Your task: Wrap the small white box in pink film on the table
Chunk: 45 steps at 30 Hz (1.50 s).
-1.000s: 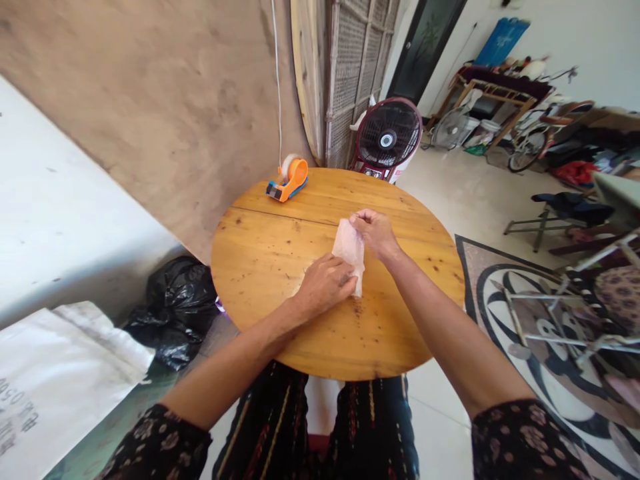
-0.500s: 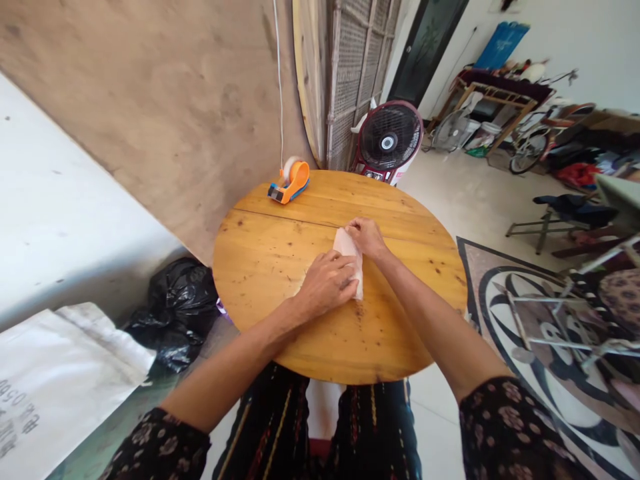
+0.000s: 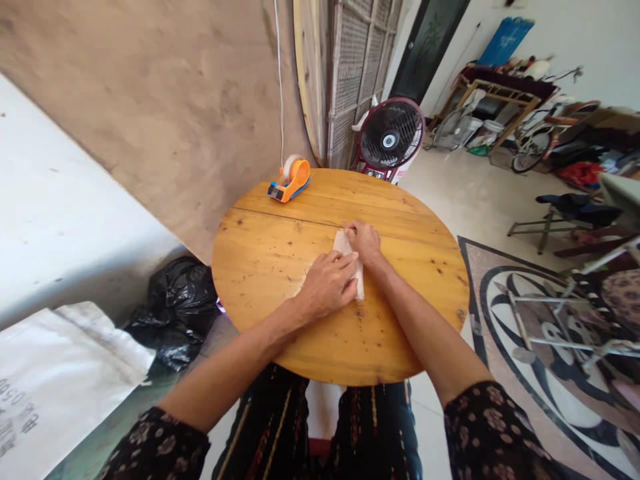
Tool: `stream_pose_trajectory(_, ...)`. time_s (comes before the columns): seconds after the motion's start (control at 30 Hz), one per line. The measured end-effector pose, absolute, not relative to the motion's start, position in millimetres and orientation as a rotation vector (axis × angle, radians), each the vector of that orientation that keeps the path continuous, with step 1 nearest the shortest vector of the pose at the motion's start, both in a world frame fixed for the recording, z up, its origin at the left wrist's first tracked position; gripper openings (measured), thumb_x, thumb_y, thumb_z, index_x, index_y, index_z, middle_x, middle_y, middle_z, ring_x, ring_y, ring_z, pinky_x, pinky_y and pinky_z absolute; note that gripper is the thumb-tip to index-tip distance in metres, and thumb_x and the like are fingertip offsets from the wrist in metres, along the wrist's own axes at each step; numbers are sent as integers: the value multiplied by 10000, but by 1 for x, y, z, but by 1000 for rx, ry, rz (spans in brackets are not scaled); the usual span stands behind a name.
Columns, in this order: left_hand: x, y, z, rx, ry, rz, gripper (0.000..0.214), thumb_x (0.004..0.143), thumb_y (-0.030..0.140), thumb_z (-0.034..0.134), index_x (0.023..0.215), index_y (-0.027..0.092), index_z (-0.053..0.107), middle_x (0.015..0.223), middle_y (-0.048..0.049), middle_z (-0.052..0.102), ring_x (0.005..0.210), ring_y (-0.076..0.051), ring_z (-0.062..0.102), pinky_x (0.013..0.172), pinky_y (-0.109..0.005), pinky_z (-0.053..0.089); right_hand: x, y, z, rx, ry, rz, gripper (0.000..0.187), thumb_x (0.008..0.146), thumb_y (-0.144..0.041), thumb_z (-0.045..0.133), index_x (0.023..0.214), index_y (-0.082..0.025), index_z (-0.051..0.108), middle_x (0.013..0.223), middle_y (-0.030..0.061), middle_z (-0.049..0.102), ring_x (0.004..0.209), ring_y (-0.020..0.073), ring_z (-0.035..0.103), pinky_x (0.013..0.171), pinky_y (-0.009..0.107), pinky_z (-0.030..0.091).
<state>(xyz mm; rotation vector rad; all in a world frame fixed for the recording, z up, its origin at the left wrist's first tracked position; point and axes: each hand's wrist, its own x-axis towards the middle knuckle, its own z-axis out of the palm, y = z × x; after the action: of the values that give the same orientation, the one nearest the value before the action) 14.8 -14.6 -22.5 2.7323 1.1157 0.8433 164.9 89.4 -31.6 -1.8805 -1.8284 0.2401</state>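
A narrow, pale pinkish-white folded sheet, perhaps plastic wrap or foam, lies lengthwise on the round wooden table. My left hand presses over its middle and near part, fingers closed together and bent across it. At the far end, my right hand has its fingers curled in and pinches the sheet's right edge. Both hands cover much of the sheet, so its material and contents are unclear.
An orange and blue tape dispenser stands at the table's far left edge. Behind the table is a fan. A black plastic bag and a white sack sit at left. A folding metal chair is at right.
My right hand has shifted slightly left and nearer, its fingers lower over the sheet's far end. The sheet looks flatter there. My left hand stays almost in place.
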Motion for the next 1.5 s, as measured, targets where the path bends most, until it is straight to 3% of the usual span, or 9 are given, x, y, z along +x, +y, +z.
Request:
stream_pose_trajectory(0.3, 14, -9, -21, 2723, 1087, 757, 220, 852, 231, 460, 959, 151, 635, 872, -97, 680, 956, -253, 564, 825, -379, 441, 162, 85, -33, -1874, -1853, 199, 209, 847, -272, 492, 883, -210, 688, 862, 86, 710, 801, 228, 609, 724, 311, 408)
stream_pose_trajectory(0.5, 16, -16, -21, 2672, 1178, 798, 177, 849, 216, 473, 913, 155, 626, 877, -94, 691, 955, -254, 583, 901, -404, 439, 170, 90, -37, -1769, -1728, 343, 152, 799, -293, 528, 784, -210, 655, 750, 39, 654, 721, 184, 558, 674, 281, 381)
stream_pose_trajectory(0.73, 17, -17, -20, 2498, 1261, 687, 179, 852, 212, 482, 977, 170, 603, 968, -101, 676, 976, -240, 603, 790, -354, 501, 179, 101, -44, -1583, -1542, 617, 146, 725, -330, 533, 667, -197, 549, 599, -27, 527, 574, 124, 454, 550, 241, 340)
stream_pose_trajectory(1.03, 16, -19, -20, 2460, 1238, 732, 154, 863, 202, 486, 953, 168, 606, 988, -81, 669, 975, -228, 588, 830, -343, 487, 172, 79, -4, -1382, -1455, 841, 142, 706, -319, 551, 652, -198, 497, 570, -50, 461, 517, 89, 385, 498, 225, 317)
stream_pose_trajectory(1.3, 13, -19, -21, 2602, 1257, 790, 168, 869, 250, 508, 899, 185, 661, 894, -59, 681, 938, -238, 559, 865, -389, 413, 169, 51, 13, -1307, -1515, 735, 173, 740, -364, 547, 693, -200, 518, 588, -43, 470, 537, 99, 397, 503, 233, 317)
stream_pose_trajectory(1.5, 11, -24, -14, 2604, 1352, 758, 214, 885, 289, 514, 925, 200, 704, 989, -94, 612, 921, -235, 523, 826, -380, 421, 167, 32, 21, -1263, -1532, 708, 184, 759, -383, 544, 749, -200, 534, 636, -33, 502, 560, 103, 419, 537, 239, 346)
